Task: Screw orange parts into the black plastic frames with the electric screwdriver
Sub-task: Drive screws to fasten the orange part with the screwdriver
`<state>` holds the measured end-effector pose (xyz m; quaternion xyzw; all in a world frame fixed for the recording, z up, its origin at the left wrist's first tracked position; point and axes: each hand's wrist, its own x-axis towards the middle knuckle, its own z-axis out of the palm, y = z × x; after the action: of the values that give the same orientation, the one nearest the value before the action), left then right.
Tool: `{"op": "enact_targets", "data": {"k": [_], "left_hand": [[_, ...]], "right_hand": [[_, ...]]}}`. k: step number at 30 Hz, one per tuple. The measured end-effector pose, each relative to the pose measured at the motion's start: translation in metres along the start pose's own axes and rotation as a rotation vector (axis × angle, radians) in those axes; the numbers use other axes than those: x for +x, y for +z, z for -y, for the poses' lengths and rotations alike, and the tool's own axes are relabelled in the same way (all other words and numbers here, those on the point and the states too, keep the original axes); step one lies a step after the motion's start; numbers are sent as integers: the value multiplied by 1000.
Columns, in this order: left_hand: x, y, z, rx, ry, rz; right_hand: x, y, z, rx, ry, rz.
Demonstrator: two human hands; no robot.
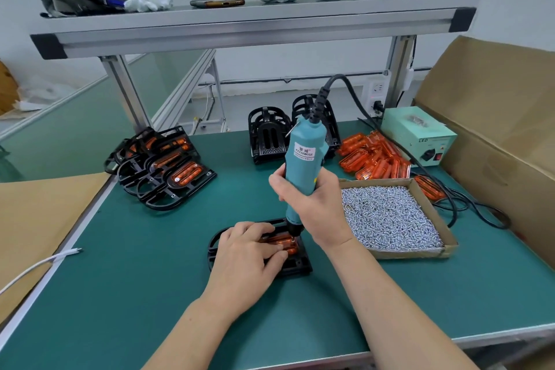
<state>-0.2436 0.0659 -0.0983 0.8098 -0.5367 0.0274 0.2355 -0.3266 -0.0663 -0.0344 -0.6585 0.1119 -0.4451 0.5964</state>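
On a green mat (pixel 135 294), the left hand (pixel 249 252) lies flat, fingers relaxed, pressing a glossy translucent orange part (pixel 286 245) into a black plastic frame (pixel 300 266) with a rounded loop end; just beside those fingers, the right hand (pixel 312 204) wraps a teal screwdriver (pixel 304 159), held upright with its bit on the part's right end; its white label reads KEENWISE; to the right, a shallow cardboard tray (pixel 411 255) brims with small silvery screws (pixel 387 219); farther left, a stack (pixel 162 165) of fitted frames; behind, empty frames (pixel 267 135), a heap (pixel 372 156) of orange parts and a pale green box (pixel 420 135) marked LED.
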Motion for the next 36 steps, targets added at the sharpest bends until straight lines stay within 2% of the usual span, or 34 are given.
{"op": "enact_targets", "data": {"k": [6, 9, 12, 16, 21, 26, 28, 31, 36], "left_hand": [[1, -1, -1, 6, -4, 14], [1, -2, -1, 12, 19, 15], [2, -2, -2, 14, 21, -10], [0, -1, -2, 4, -2, -7], [1, -1, -3, 6, 4, 2], [12, -6, -9, 80, -7, 42], [25, -7, -20, 101, -9, 52], [53, -5, -47, 10, 18, 59], [104, 13, -94, -25, 67, 169]], "right_hand": [[-10, -2, 4, -68, -46, -91], [-13, 2, 12, -128, -89, 6], [0, 2, 30, -40, -108, 56], [25, -19, 39, 90, -96, -239], [28, -70, 9, 371, 114, -688], [13, -112, -16, 628, 208, -898], [9, -122, -22, 666, 229, -908], [2, -129, -30, 703, 253, -860], [-3, -135, -34, 742, 278, -798]]}}
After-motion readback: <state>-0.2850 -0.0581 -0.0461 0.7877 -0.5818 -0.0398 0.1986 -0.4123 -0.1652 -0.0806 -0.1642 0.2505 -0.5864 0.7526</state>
